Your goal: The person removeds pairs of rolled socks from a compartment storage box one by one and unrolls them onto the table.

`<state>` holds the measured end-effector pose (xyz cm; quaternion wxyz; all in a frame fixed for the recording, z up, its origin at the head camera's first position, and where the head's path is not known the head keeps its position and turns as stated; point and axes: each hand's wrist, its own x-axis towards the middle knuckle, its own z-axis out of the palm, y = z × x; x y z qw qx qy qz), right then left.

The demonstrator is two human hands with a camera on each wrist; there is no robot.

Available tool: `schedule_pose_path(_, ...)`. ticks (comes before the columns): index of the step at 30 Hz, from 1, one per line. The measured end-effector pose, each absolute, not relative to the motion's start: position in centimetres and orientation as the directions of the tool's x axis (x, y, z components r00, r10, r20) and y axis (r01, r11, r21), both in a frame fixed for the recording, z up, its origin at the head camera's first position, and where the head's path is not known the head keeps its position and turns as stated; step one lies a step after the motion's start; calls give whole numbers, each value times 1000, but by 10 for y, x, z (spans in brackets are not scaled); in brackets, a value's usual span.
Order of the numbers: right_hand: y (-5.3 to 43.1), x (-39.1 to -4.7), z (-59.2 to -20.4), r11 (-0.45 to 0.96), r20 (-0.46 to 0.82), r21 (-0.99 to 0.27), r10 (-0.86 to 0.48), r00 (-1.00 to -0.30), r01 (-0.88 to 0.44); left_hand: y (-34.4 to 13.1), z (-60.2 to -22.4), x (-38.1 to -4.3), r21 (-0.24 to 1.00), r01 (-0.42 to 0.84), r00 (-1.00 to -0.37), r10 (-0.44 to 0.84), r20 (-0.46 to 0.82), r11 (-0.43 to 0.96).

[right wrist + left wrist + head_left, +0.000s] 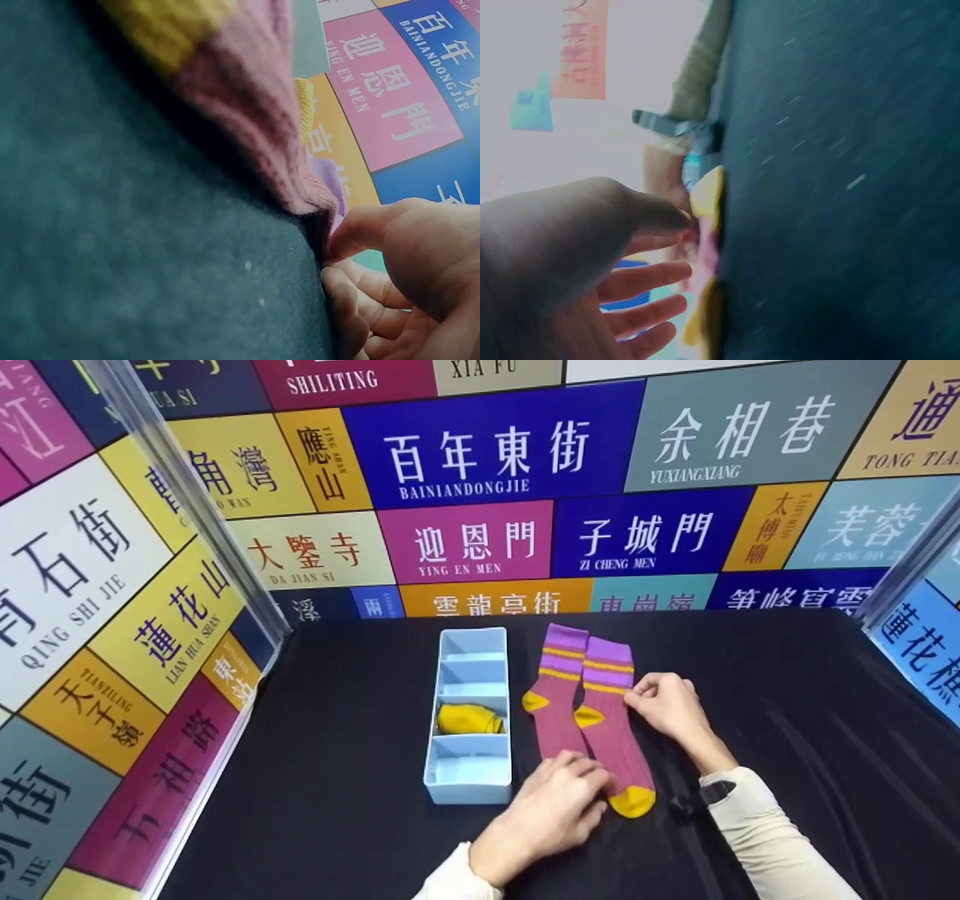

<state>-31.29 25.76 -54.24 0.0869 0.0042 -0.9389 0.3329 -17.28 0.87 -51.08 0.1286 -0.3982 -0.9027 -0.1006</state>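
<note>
Two pink socks with purple cuffs and yellow stripes, heels and toes lie side by side: the left sock [555, 712] and the right sock [615, 727]. My right hand [671, 709] pinches the right sock's outer edge just below the cuff; in the right wrist view thumb and fingertips meet at the fabric [247, 105]. Over the toe end of the socks is my left hand [551, 806], hiding the left sock's toe. Its fingers look loosely bent and spread in the left wrist view, near a yellow toe [707, 196], apparently gripping nothing.
Left of the socks stands a light blue box [469, 793] with several compartments. A folded yellow cloth item [466, 719] lies in one of them. Black cloth [337, 780] covers the table, wrinkled at right. Panels with printed street names [465, 544] enclose the back and sides.
</note>
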Motion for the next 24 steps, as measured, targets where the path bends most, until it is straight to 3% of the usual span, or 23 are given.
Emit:
schedule_pose_path(4, 259, -313, -541, 775, 194, -624, 32, -980, -98, -4, -496, -183, 115, 727, -655, 634, 410, 677)
schedule_pose_path(11, 257, -310, -536, 748, 184, -658, 50, -982, -85, -35, -476, -207, 256, 670, -717, 518, 466, 697)
schedule_pose_path(16, 249, -306, -528, 714, 234, -685, 25, -972, -146, -60, -466, -220, 305, 636, -733, 431, 526, 709)
schedule_pose_path(24, 225, -299, -511, 657, 290, -712, -46, -956, -248, -101, -460, -240, 427, 520, -814, 277, 511, 740)
